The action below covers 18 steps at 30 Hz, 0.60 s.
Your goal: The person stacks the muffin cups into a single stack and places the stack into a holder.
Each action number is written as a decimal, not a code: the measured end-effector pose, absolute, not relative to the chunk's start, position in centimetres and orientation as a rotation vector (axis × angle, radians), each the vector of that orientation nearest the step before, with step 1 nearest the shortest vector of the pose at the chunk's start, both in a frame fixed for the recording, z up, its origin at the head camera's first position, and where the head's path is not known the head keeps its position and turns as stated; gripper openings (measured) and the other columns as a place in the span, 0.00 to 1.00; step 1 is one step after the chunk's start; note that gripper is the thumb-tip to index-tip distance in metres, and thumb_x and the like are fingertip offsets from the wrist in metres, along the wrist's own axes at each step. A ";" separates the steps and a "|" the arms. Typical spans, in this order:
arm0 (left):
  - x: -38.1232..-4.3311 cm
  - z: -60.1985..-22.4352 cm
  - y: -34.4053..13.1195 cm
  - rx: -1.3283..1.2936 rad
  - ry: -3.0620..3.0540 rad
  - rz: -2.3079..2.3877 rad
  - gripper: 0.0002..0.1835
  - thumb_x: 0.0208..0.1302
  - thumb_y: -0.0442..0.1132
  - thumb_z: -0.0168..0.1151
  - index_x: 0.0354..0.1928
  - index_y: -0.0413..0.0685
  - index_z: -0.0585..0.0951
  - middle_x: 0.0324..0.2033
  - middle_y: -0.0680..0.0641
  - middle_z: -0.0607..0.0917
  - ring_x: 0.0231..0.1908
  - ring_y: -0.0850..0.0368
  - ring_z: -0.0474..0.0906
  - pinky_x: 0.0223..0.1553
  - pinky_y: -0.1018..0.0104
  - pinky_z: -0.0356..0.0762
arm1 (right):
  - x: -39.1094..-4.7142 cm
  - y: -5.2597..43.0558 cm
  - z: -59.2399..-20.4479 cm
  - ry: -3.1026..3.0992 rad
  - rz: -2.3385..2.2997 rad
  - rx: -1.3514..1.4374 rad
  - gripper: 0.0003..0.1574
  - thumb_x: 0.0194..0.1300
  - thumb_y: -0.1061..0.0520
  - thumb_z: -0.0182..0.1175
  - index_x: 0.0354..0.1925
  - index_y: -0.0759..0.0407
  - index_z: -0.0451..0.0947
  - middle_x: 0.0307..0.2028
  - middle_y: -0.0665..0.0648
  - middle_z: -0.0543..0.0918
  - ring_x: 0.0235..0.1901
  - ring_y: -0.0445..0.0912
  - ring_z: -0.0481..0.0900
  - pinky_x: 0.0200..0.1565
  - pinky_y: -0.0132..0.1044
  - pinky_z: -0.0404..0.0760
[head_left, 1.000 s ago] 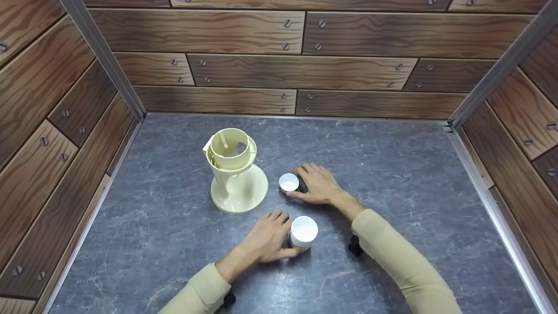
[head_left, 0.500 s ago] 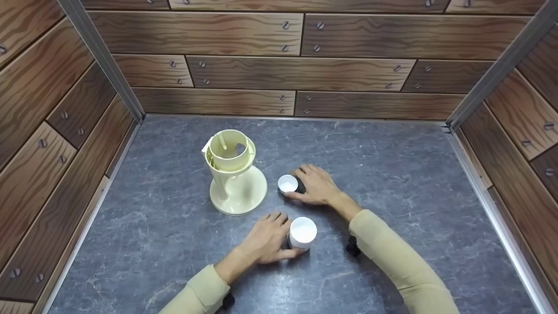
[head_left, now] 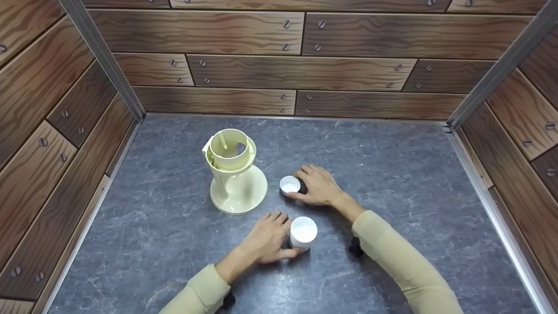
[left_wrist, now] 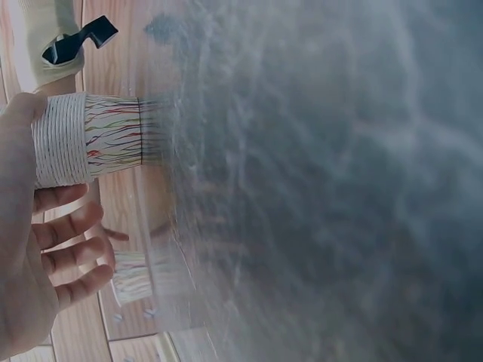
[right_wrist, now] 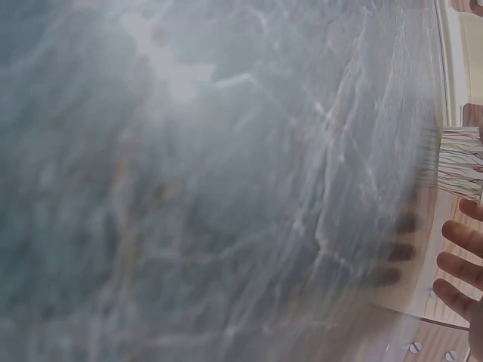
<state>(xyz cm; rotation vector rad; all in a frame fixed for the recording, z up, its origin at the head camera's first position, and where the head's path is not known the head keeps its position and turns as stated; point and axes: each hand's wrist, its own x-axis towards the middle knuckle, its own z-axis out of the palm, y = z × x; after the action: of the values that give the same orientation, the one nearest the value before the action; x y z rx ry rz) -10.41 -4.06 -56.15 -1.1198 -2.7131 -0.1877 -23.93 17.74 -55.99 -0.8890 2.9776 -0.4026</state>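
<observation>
My left hand [head_left: 268, 237] holds the larger white paper cup [head_left: 304, 231], thumb on the near side and fingers at the far side. In the left wrist view this cup has a ribbed white band and thin coloured lines; the other fingers are loosely bent beside it. Farther off, my right hand [head_left: 320, 186] holds a smaller white paper cup [head_left: 290, 185] between thumb and forefinger. That cup's lined side [right_wrist: 459, 162] shows at the right edge of the right wrist view, with the remaining fingers spread below. Both cups stand upright, mouths up.
A pale yellow plastic stand [head_left: 239, 192] with a round base and an open cylinder on top stands left of the small cup. Grey marbled tabletop [head_left: 174, 244] lies beneath everything. Wood-patterned walls [head_left: 244, 69] with metal edging enclose the back and sides.
The small cup and my right hand have shifted very slightly right and nearer. My left hand and the larger cup stay in place.
</observation>
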 end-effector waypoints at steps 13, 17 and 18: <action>-10.4 -56.3 -4.1 -1.110 -2.660 -0.223 0.37 0.65 0.77 0.54 0.52 0.52 0.83 0.45 0.51 0.86 0.48 0.53 0.81 0.52 0.58 0.82 | -22.9 18.9 -54.7 3.050 -0.334 -1.081 0.45 0.63 0.18 0.59 0.58 0.49 0.82 0.54 0.56 0.85 0.57 0.56 0.82 0.60 0.54 0.82; -10.5 -56.3 -4.0 -1.110 -2.667 -0.219 0.38 0.65 0.78 0.54 0.53 0.51 0.83 0.46 0.50 0.86 0.49 0.53 0.81 0.53 0.58 0.82 | -22.5 19.1 -54.2 3.058 -0.313 -1.111 0.45 0.63 0.18 0.59 0.58 0.50 0.83 0.51 0.56 0.85 0.54 0.56 0.83 0.61 0.54 0.82; -10.5 -56.3 -4.0 -1.109 -2.669 -0.217 0.38 0.65 0.78 0.54 0.53 0.50 0.83 0.46 0.50 0.86 0.49 0.52 0.81 0.53 0.57 0.83 | -22.4 19.2 -54.1 3.064 -0.309 -1.120 0.45 0.63 0.19 0.60 0.58 0.50 0.83 0.50 0.56 0.86 0.53 0.55 0.83 0.60 0.54 0.82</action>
<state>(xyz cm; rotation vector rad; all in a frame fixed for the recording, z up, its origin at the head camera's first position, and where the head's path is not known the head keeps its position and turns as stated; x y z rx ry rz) -10.46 -4.03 -56.28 -1.1092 -2.6685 -0.2169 -22.36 19.18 -54.07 -1.1204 3.0636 -0.3086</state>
